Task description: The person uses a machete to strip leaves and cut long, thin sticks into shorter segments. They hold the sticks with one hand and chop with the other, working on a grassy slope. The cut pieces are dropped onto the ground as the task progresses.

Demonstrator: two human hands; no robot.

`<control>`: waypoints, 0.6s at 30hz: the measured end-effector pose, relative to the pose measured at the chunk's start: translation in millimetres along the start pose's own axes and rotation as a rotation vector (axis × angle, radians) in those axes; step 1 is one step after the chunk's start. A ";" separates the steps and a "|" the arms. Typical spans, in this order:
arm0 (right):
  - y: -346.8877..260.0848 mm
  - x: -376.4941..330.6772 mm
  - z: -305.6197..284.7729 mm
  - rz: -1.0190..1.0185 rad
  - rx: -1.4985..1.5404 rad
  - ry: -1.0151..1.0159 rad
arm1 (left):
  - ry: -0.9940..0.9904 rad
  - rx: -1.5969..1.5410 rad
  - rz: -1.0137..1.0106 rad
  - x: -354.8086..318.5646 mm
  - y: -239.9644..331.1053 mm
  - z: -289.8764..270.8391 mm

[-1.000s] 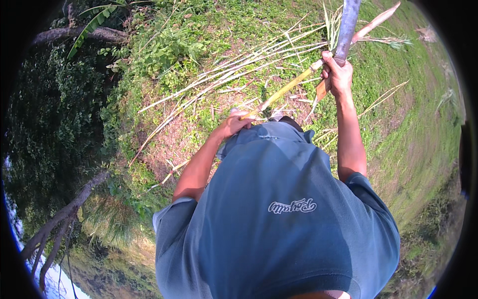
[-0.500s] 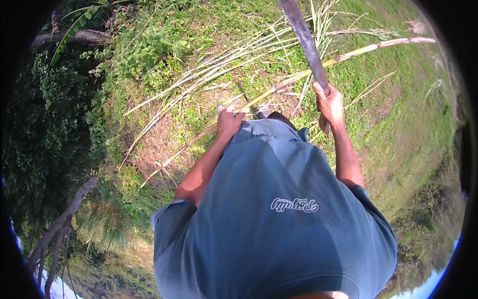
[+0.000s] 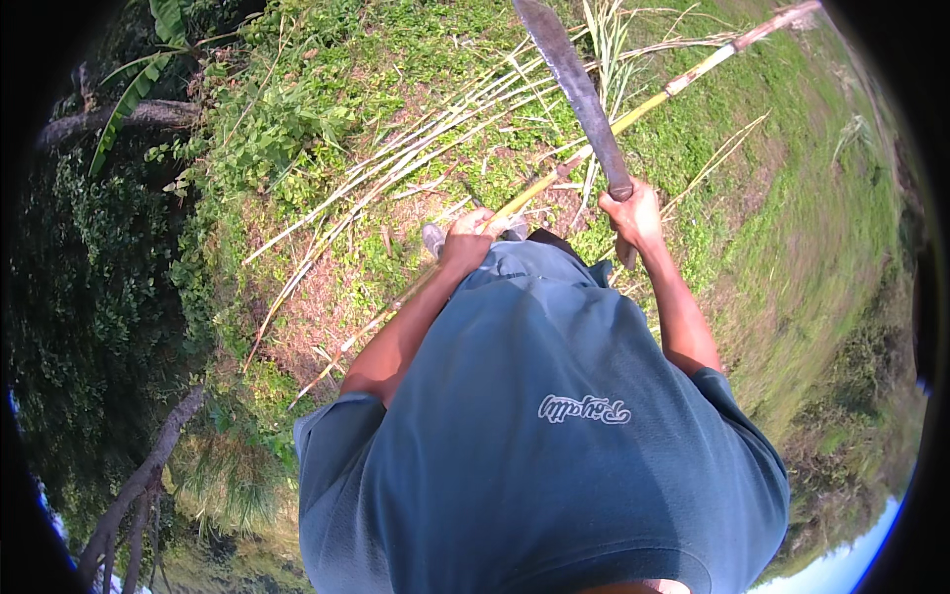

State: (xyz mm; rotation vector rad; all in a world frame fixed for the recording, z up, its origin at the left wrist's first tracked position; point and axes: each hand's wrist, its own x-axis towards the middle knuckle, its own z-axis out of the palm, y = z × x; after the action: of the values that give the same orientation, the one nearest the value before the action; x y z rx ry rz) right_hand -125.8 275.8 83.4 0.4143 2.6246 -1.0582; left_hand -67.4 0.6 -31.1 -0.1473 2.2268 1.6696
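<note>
My left hand (image 3: 467,241) is closed around a long yellow-green cane stalk (image 3: 638,115), close to my body. The stalk slants from the lower left, past my hand, up to the far right, where its end looks pale and reddish. In my right hand (image 3: 635,216) is a machete (image 3: 582,94), gripped by its handle. Its wide dark blade points up and slightly left, crossing in front of the stalk in this view; whether it touches the stalk I cannot tell.
Several thin dry stalks (image 3: 396,163) lie across the grass beyond my hands, with long leaves (image 3: 612,59) at their far end. My shoe (image 3: 433,238) shows beside the left hand. Leafy bushes (image 3: 109,238) and a bare branch (image 3: 148,460) stand at the left.
The stalk's far end has swung up and toward the left, so it slants more steeply. The machete has shifted left and a little down with my right hand. Both hands keep their hold.
</note>
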 end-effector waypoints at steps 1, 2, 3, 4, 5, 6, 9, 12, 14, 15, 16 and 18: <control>-7.4 -8.9 10.1 -0.010 -0.058 -0.080 | -0.005 -0.024 0.037 0.9 3.7 4.1; -17.2 -20.1 18.0 0.008 -0.156 -0.152 | -0.001 -0.052 0.044 2.2 6.0 8.5; -14.7 -25.9 25.9 -0.019 -0.217 -0.201 | 0.009 -0.082 0.053 4.2 6.1 13.0; -8.2 -28.8 31.4 -0.026 -0.231 -0.240 | 0.020 -0.109 0.059 6.4 2.8 16.2; -1.6 -27.6 33.2 -0.043 -0.184 -0.205 | -0.039 -0.123 -0.005 9.9 -0.6 18.3; 6.5 -28.1 34.2 -0.055 -0.133 -0.177 | -0.034 -0.103 -0.001 9.7 0.2 17.3; -3.1 -11.4 1.6 0.047 0.081 -0.014 | -0.010 -0.052 0.031 1.7 8.1 13.0; -19.7 -2.8 -31.8 0.020 0.094 0.080 | -0.054 0.003 0.002 -0.2 7.8 15.8; -12.5 -5.6 -26.8 -0.022 -0.046 0.029 | 0.000 -0.017 0.081 2.1 -8.2 23.9; -12.8 -15.0 -19.0 -0.063 -0.098 -0.024 | 0.022 -0.029 0.120 4.2 -12.7 28.0; -14.4 -26.6 -9.2 -0.105 -0.147 -0.082 | 0.027 -0.009 0.111 4.0 -10.2 28.0; -4.2 -35.3 4.5 -0.112 -0.251 -0.248 | 0.042 0.032 0.084 0.6 -9.8 29.7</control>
State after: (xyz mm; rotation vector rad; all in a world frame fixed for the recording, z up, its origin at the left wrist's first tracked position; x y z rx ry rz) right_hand -94.1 264.2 95.6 0.0754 2.5340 -0.7419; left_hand -58.6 25.9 -47.4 -0.0830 2.3196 1.6869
